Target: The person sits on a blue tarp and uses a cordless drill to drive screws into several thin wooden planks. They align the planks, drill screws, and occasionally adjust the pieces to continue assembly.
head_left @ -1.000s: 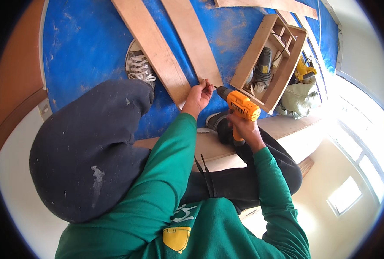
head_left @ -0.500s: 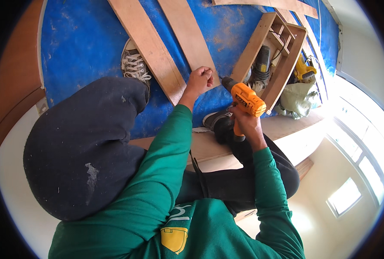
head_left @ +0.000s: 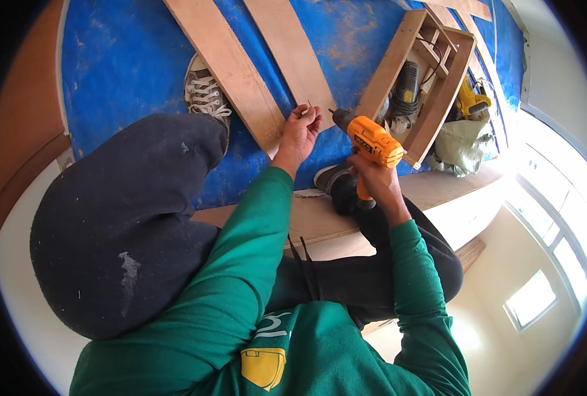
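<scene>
Right hand (head_left: 377,179) grips an orange-and-black pistol-shaped drill (head_left: 374,140) aimed toward ten o'clock. Left hand (head_left: 298,135) pinches a slim, possibly metal piece (head_left: 310,103).

Woodworking area: planks (head_left: 289,53), orange drill (head_left: 375,140)

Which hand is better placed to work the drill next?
Probably the right hand: it grips the orange drill, while the left hand seems busy pinching something small, too tiny to identify.

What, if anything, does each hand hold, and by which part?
Right hand: orange drill, by its handle. Left hand: something thin; its kind and held part can't be told.
</scene>
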Motion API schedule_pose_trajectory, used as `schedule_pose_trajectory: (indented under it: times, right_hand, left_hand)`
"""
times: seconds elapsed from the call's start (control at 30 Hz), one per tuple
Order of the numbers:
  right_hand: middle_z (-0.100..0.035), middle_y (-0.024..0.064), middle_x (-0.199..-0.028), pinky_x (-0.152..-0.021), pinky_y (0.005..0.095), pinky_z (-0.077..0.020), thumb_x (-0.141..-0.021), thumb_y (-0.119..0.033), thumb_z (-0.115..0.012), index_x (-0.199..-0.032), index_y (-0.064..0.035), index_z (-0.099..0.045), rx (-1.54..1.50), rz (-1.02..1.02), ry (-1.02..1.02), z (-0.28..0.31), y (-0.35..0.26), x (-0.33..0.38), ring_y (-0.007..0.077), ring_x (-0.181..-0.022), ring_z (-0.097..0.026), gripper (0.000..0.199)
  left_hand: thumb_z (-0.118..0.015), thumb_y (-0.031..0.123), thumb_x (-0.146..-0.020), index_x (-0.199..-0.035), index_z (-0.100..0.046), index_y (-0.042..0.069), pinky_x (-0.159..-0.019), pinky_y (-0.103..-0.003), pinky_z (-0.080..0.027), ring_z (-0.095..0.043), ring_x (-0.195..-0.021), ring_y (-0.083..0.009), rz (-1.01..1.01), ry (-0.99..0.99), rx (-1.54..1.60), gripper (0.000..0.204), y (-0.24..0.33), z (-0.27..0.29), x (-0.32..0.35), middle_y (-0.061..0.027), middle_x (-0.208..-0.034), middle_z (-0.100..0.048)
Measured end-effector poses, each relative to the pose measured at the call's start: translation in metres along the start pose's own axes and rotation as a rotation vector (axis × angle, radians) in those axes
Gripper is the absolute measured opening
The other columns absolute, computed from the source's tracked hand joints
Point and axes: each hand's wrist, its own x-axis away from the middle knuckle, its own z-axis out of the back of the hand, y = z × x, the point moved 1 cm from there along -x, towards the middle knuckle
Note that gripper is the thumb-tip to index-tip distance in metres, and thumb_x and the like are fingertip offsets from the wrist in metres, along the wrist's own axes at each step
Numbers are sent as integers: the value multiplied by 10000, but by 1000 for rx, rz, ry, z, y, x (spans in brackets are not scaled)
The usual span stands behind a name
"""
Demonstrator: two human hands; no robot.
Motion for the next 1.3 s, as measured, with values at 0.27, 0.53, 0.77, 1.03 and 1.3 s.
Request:
schedule_pose_trajectory:
  times: [0.27,0.53,0.77,1.03,1.3]
  right_hand:
    - [-729,41,-964,-691,324,-595,-937,-74,-761,-1264,-4,-710,65,1,-30,-7,5,-3,147,-794,-732,339]
    - [-732,49,-974,-690,327,-596,-931,-76,-759,-1257,-1,-711,105,-5,-53,-6,11,-7,157,-781,-736,338]
    - [-733,48,-951,-678,328,-591,-931,-87,-745,-1237,-4,-719,121,1,-31,-6,11,-7,153,-772,-733,318]
    - [-732,42,-917,-686,333,-584,-935,-106,-743,-1218,-14,-720,135,10,-36,-7,6,-6,158,-775,-730,299]
    - [-742,62,-1034,-679,325,-583,-924,-51,-776,-1258,18,-699,89,-14,-46,-8,4,-8,155,-765,-716,350]
  left_hand:
    - [-686,89,-1138,-1282,-725,42,-929,-282,-637,-746,-1056,-151,125,-94,194,156,-16,2,0,-35,-1164,-769]
    - [-632,165,-1174,-1248,-725,37,-778,-314,-614,-718,-923,-165,189,32,276,174,-10,8,-2,-41,-1117,-773]
    - [-629,183,-1176,-1269,-736,61,-745,-307,-582,-704,-911,-154,197,54,278,186,-10,6,-4,-16,-1085,-773]
    - [-635,193,-1178,-1244,-750,81,-745,-299,-579,-701,-905,-143,186,17,260,173,-15,11,-4,-9,-1058,-745]
    - [-640,192,-1176,-1246,-749,78,-752,-303,-580,-687,-893,-152,165,-8,240,172,-13,13,-6,-24,-1069,-741]
